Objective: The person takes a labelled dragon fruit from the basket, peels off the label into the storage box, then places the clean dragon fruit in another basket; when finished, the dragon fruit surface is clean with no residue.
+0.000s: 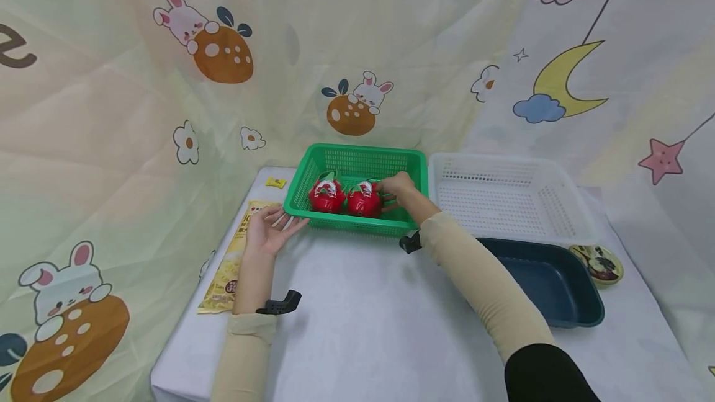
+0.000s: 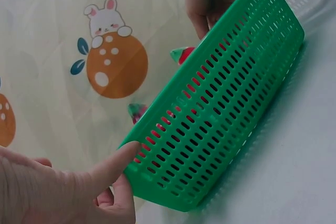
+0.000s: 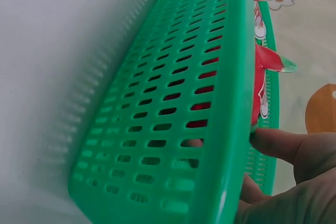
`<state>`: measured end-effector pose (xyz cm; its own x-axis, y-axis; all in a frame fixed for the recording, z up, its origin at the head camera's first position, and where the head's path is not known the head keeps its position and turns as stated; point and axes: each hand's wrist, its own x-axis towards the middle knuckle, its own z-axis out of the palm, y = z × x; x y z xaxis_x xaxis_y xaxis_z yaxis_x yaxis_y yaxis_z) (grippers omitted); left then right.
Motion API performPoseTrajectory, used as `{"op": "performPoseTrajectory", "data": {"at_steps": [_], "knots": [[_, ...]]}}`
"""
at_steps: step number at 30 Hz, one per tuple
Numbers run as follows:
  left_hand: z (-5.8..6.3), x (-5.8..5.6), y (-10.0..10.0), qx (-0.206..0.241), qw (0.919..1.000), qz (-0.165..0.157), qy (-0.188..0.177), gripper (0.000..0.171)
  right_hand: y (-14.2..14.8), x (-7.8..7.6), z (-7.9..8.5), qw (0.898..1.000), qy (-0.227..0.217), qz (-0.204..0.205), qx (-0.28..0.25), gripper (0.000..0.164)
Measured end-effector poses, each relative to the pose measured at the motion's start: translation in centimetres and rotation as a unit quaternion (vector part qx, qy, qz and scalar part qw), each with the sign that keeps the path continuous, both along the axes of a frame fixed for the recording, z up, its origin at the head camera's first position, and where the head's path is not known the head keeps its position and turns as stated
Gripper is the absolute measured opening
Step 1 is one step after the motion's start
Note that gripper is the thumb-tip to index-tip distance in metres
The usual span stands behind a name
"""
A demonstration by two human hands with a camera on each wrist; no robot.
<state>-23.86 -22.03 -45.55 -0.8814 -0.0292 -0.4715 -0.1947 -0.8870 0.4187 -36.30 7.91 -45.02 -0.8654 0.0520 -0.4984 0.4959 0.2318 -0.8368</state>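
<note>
Two round red packages with green tops and white labels sit in a green perforated basket (image 1: 329, 222): a left red package (image 1: 326, 194) and a right red package (image 1: 364, 200). My left hand (image 1: 270, 228) holds the basket's front left corner, with the thumb on the front wall and the fingers round the side in the left wrist view. Inside the basket, my right hand (image 1: 398, 188) is at the right package's right side. One fingertip (image 3: 260, 139) touches that package in the right wrist view, while the other fingers sit lower, apart from it and partly hidden by the rim.
A white perforated basket (image 1: 578, 213) stands right of the green one. In front of it are a dark blue tray (image 1: 558, 290) and a round patterned tin (image 1: 606, 265). A yellow bag (image 1: 223, 278) and a small yellow packet (image 1: 275, 182) lie at the left.
</note>
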Motion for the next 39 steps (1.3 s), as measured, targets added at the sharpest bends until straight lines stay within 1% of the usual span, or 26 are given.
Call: {"op": "performPoseTrajectory", "data": {"at_steps": [4,8,10,14,17,22,28,31,39], "knots": [[-0.1,0.1,0.1,0.008,1.0,0.005,0.0,0.031,-0.1,-0.3,-0.3,1.0,-0.006,-0.018,-0.01,0.043],[-0.1,0.1,0.1,0.017,0.9998,0.007,0.004,0.033,0.0,-0.3,-0.4,1.0,-0.003,-0.019,-0.008,0.05],[-0.1,0.2,0.1,0.019,0.9998,0.008,0.005,0.038,0.2,-0.2,-0.4,1.0,0.001,-0.018,-0.009,0.052],[-0.1,0.2,0.1,0.012,0.9999,0.005,0.009,0.052,0.7,0.2,-0.3,1.0,0.009,-0.012,-0.024,0.048],[-0.2,0.1,0.0,0.013,0.9998,0.0,0.014,0.055,1.2,0.7,-0.1,0.999,0.018,-0.007,-0.036,0.042],[-0.3,0.0,0.0,0.018,0.9996,-0.006,0.019,0.055,1.6,1.1,0.3,0.999,0.033,-0.003,-0.039,0.045],[-0.3,-0.1,0.1,0.025,0.9995,-0.008,0.019,0.049,2.1,1.1,0.6,0.998,0.055,-0.002,-0.042,0.056],[-0.4,-0.1,0.1,0.029,0.9994,-0.007,0.016,0.048,2.3,1.2,1.0,0.997,0.065,-0.001,-0.049,0.06],[-0.5,-0.1,0.1,0.034,0.9992,-0.008,0.019,0.05,3.0,1.2,2.2,0.995,0.074,-0.001,-0.061,0.061]]}}
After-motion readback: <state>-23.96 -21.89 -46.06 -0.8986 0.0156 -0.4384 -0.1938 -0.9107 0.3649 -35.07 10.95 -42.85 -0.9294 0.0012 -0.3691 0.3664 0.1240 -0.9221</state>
